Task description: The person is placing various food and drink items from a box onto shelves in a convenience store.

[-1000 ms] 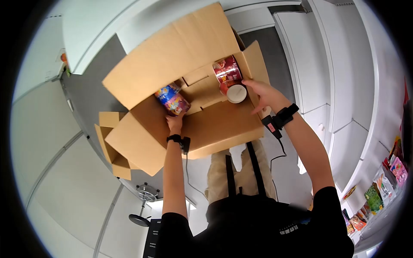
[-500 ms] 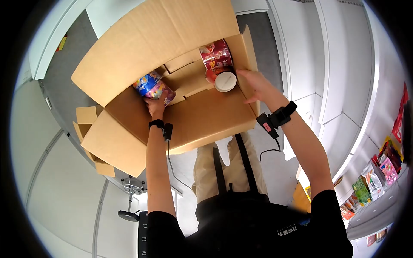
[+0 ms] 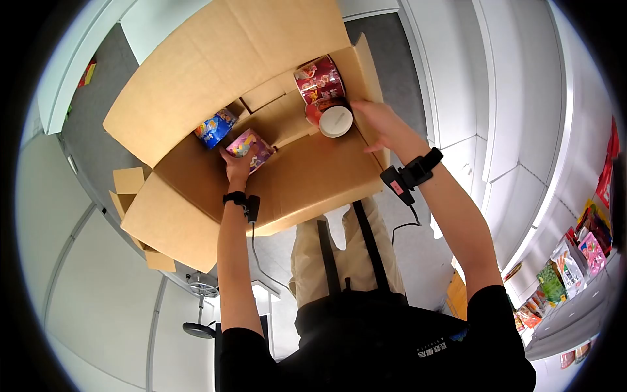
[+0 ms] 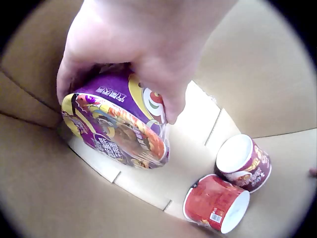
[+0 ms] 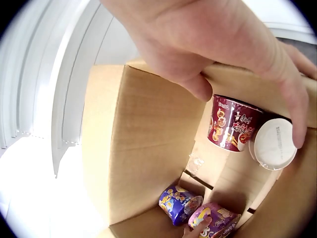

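Inside a large open cardboard box (image 3: pixel 307 176), my left hand (image 3: pixel 236 166) grips a purple instant noodle cup (image 3: pixel 255 151). In the left wrist view, the thumb and fingers span the cup's side, and its printed lid (image 4: pixel 116 131) faces the camera. Beside it in the left end lies a blue noodle cup (image 3: pixel 215 129). My right hand (image 3: pixel 385 125) is at the box's right wall, fingers loosely extended and holding nothing. Close below its fingers are a dark red noodle cup (image 5: pixel 233 124) and a red one whose white base (image 5: pixel 275 144) faces up.
The box's wide far flap (image 3: pixel 222 65) and left flap (image 3: pixel 173 219) are folded outward. A smaller open carton (image 3: pixel 127 183) stands on the floor to the left. White cabinets (image 3: pixel 450 78) line the right side, and shelves of snack packets (image 3: pixel 568 268) stand at lower right.
My left hand has drawn the purple cup away from the blue cup, leaving a gap between them. My right hand stays by the right wall. The head view has shifted, moving the box leftward in frame.
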A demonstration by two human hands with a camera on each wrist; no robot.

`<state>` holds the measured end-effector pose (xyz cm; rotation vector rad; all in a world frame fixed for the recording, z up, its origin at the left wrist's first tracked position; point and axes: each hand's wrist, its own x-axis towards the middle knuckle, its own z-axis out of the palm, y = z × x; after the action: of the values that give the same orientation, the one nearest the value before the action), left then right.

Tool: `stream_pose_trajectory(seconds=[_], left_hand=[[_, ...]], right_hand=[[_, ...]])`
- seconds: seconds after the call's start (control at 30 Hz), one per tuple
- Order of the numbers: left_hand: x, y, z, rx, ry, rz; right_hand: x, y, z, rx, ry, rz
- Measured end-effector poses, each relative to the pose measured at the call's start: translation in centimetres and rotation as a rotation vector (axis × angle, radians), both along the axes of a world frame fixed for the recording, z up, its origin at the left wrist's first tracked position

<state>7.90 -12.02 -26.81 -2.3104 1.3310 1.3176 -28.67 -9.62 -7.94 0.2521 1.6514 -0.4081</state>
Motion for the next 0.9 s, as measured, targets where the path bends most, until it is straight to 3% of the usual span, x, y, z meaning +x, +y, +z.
stream_pose_trajectory(seconds=[0.17, 0.27, 0.43, 0.47, 0.63, 0.7, 0.8, 0.9], left_hand=[[-1.5, 2.1, 2.2, -0.049, 0.279, 0.013], [-4.0, 2.5, 7.4, -0.11, 0.33, -0.089], [-6.3, 2.5, 13.5, -0.244, 0.51, -0.076], [-6.8, 2.4, 15.2, -0.253, 0.526, -0.073], [-9.7, 4.1, 21.9, -0.386, 0.689, -0.077], [-10.8, 5.2, 24.4, -0.373, 0.775, -0.033], [-13.0, 6.9, 28.5, -0.355, 0.888, 0.023], [-14.9, 8.7, 31.1, -0.347, 0.951, 0.04]], right_hand=[[0.0, 0.6, -0.7, -0.027, 0.069, 0.005], [-0.2, 0.8, -1.1, -0.032, 0.031, 0.021], [-0.4, 1.9, -1.7, -0.084, 0.031, 0.056], [-1.0, 2.6, -1.4, -0.221, -0.041, 0.114], [-2.5, 7.7, 1.8, -0.363, 0.231, 0.351], [-3.2, 11.7, -0.9, -0.616, 0.457, 0.489], [-3.3, 14.5, 5.9, -0.631, 0.422, 0.51], [-3.0, 16.4, 10.0, -0.911, 0.367, 0.539]])
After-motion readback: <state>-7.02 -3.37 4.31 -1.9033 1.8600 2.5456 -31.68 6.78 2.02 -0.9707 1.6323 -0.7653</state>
